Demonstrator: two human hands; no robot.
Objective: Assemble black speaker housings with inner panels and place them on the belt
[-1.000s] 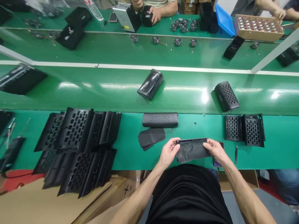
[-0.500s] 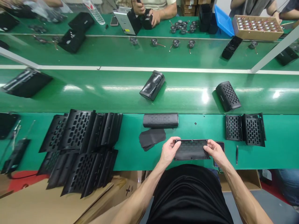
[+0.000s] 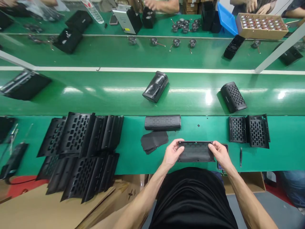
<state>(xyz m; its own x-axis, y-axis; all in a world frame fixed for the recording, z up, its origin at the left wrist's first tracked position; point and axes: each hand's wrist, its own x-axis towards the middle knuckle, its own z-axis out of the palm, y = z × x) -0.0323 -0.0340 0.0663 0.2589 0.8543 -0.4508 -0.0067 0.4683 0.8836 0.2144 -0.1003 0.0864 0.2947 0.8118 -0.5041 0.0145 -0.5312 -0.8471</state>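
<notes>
A black rectangular panel (image 3: 196,152) is held level between my hands, just over the near edge of the green table. My left hand (image 3: 172,154) pinches its left end, thumb on the upper face. At the opposite end my right hand (image 3: 220,154) grips it the same way. Left of the panel lie thin black sheets (image 3: 153,141) in a loose stack. Behind them rests a long black perforated cover (image 3: 163,122). A dark phone-like object (image 3: 226,148) is partly hidden by my right hand.
Stacked black perforated shells (image 3: 77,133) fill the left side. Two open shells (image 3: 258,130) and a small black tool (image 3: 240,157) lie at right. Black housings (image 3: 156,86) (image 3: 233,97) sit on the green strip beyond. Opposite, a person's hand (image 3: 152,4) shows near a black box (image 3: 148,18).
Both hands still hold the panel, which looks slightly more level. Across the table, a person's hands have moved off the black box. The view has shifted slightly.
</notes>
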